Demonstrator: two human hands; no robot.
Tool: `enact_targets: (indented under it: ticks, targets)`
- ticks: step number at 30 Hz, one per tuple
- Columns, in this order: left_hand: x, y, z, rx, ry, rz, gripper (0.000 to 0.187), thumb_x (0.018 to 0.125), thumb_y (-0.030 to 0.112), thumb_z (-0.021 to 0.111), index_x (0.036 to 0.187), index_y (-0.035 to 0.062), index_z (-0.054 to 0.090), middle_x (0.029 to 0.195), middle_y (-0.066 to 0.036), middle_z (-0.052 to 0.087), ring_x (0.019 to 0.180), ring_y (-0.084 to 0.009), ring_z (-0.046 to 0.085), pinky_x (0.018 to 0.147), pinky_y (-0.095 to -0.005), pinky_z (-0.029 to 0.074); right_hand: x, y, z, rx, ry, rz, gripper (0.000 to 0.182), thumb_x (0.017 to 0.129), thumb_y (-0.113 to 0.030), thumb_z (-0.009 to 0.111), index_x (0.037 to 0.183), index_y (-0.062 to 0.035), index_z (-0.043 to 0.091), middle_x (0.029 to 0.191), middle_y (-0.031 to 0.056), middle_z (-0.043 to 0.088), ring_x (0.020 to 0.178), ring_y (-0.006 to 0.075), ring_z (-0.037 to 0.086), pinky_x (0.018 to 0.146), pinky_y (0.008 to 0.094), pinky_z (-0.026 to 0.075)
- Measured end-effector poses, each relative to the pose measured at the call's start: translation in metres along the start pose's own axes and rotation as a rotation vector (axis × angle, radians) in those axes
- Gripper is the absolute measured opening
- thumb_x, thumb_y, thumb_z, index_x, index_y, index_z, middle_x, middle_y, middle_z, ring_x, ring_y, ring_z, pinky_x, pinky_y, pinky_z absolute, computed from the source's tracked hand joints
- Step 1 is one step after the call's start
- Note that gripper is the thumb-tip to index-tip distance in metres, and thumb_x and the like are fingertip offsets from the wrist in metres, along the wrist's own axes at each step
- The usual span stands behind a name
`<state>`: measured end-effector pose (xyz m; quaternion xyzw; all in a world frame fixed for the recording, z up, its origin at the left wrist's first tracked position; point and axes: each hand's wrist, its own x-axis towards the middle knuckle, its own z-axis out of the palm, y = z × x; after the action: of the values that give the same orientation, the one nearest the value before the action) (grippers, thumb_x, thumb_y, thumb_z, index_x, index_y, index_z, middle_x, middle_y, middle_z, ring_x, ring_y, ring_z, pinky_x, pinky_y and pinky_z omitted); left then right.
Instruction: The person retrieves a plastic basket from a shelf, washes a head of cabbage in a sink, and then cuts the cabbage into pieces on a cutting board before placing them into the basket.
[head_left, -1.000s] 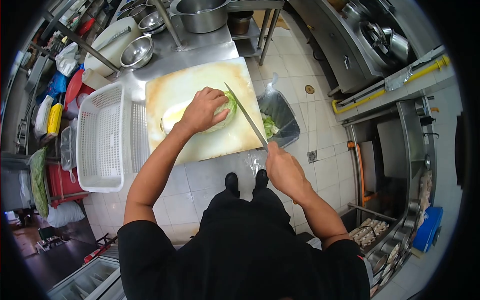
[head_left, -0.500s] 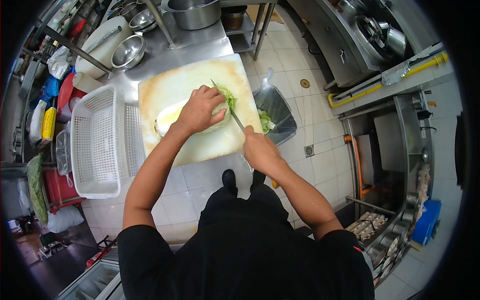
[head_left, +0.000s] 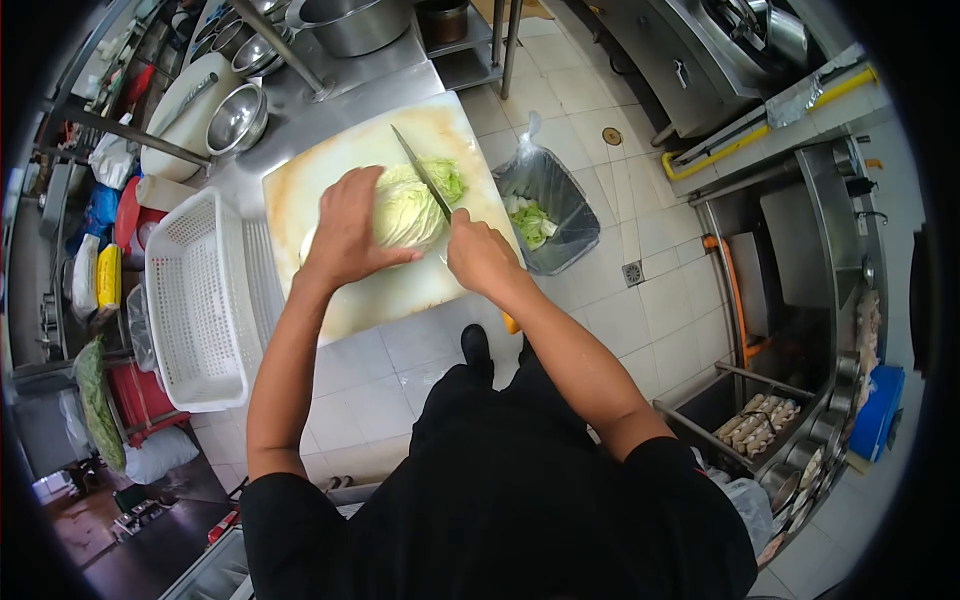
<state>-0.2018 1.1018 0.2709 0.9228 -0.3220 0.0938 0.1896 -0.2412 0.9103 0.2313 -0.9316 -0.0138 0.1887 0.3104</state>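
Note:
A napa cabbage (head_left: 405, 212) lies on its side on the white cutting board (head_left: 320, 175), its cut leafy end facing right. My left hand (head_left: 345, 228) holds it from the left, fingers over the top and thumb along the near side; the hand hides its other end. In my right hand (head_left: 482, 252) is the handle of a kitchen knife (head_left: 424, 174). The blade points away from me, between the cabbage and a cut leafy piece (head_left: 444, 178) on its right.
A white perforated basket (head_left: 165, 300) stands left of the board. To the right, a plastic-lined bin (head_left: 568, 215) on the floor contains cabbage leaves (head_left: 532, 225). Steel bowls (head_left: 238, 118) and a big pot (head_left: 355, 25) stand at the back of the steel table.
My left hand has shifted from on top of the cabbage to its left side, exposing the cut face. The knife has moved left and up with my right hand. The view has shifted slightly.

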Motion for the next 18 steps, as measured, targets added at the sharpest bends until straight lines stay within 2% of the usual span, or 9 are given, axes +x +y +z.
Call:
enact_targets:
  ticks: [1, 2, 4, 5, 6, 8, 12, 18]
  targets:
    - [-0.004, -0.002, -0.003, 0.098, -0.022, -0.044, 0.090, 0.056, 0.040, 0.085, 0.126, -0.0016, 0.045, 0.114, -0.021, 0.058, 0.114, -0.0364, 0.050, 0.095, -0.0400, 0.040, 0.001, 0.001, -0.002, 0.024, -0.020, 0.009, 0.021, 0.083, -0.003, 0.044, 0.100, 0.0091, 0.047, 0.091, 0.0343, 0.061, 0.088, 0.0463, 0.062, 0.079, 0.0492, 0.049]
    - [-0.009, -0.007, -0.004, 0.095, -0.032, -0.034, 0.090, 0.056, 0.040, 0.085, 0.126, -0.0016, 0.045, 0.114, -0.021, 0.058, 0.114, -0.0364, 0.050, 0.095, -0.0400, 0.040, -0.001, 0.001, -0.005, 0.033, -0.017, 0.020, 0.021, 0.083, -0.003, 0.044, 0.100, 0.0091, 0.047, 0.091, 0.0343, 0.061, 0.088, 0.0463, 0.062, 0.079, 0.0492, 0.049]
    - [-0.019, -0.019, 0.000, 0.000, -0.284, -0.249, 0.096, 0.053, 0.041, 0.086, 0.127, -0.0042, 0.044, 0.116, -0.024, 0.056, 0.112, -0.0383, 0.051, 0.095, -0.0418, 0.041, -0.007, 0.007, -0.013, 0.068, -0.044, 0.043, 0.024, 0.083, -0.003, 0.044, 0.103, 0.0101, 0.047, 0.094, 0.0350, 0.060, 0.092, 0.0466, 0.061, 0.082, 0.0488, 0.048]
    - [-0.022, -0.021, 0.003, 0.034, -0.219, -0.166, 0.092, 0.056, 0.040, 0.083, 0.127, -0.0043, 0.043, 0.113, -0.024, 0.057, 0.104, -0.0397, 0.054, 0.089, -0.0453, 0.044, -0.009, 0.014, -0.015, 0.070, -0.039, 0.058, 0.024, 0.083, -0.003, 0.044, 0.103, 0.0101, 0.047, 0.094, 0.0350, 0.060, 0.092, 0.0466, 0.061, 0.082, 0.0488, 0.048]
    - [-0.022, -0.023, 0.003, 0.026, -0.226, -0.155, 0.092, 0.056, 0.040, 0.083, 0.127, -0.0043, 0.043, 0.113, -0.024, 0.057, 0.104, -0.0397, 0.054, 0.089, -0.0453, 0.044, -0.013, 0.021, -0.017, 0.077, -0.015, 0.083, 0.025, 0.083, -0.002, 0.044, 0.105, 0.0098, 0.047, 0.095, 0.0348, 0.060, 0.093, 0.0463, 0.061, 0.083, 0.0490, 0.048]
    - [-0.023, -0.016, 0.000, 0.035, -0.268, -0.278, 0.091, 0.057, 0.040, 0.082, 0.127, -0.0043, 0.044, 0.114, -0.024, 0.057, 0.105, -0.0395, 0.054, 0.090, -0.0448, 0.043, -0.018, 0.036, -0.020, 0.079, 0.000, 0.111, 0.026, 0.082, -0.001, 0.044, 0.106, 0.0096, 0.047, 0.096, 0.0347, 0.060, 0.093, 0.0461, 0.061, 0.084, 0.0493, 0.047]
    - [-0.032, -0.020, -0.001, 0.078, -0.230, -0.390, 0.089, 0.058, 0.039, 0.082, 0.127, -0.0034, 0.044, 0.117, -0.025, 0.056, 0.108, -0.0389, 0.053, 0.092, -0.0443, 0.043, -0.021, 0.071, -0.042, 0.114, 0.017, 0.199, 0.034, 0.082, -0.001, 0.042, 0.114, 0.0090, 0.046, 0.101, 0.0342, 0.060, 0.096, 0.0467, 0.059, 0.087, 0.0496, 0.045]
    - [-0.046, -0.025, 0.000, 0.080, -0.161, -0.459, 0.090, 0.058, 0.040, 0.082, 0.127, -0.0033, 0.044, 0.118, -0.024, 0.056, 0.109, -0.0390, 0.052, 0.094, -0.0443, 0.043, -0.012, 0.163, -0.061, 0.176, 0.038, 0.228, 0.038, 0.084, -0.008, 0.045, 0.118, 0.0094, 0.046, 0.102, 0.0341, 0.059, 0.099, 0.0444, 0.059, 0.086, 0.0475, 0.046]
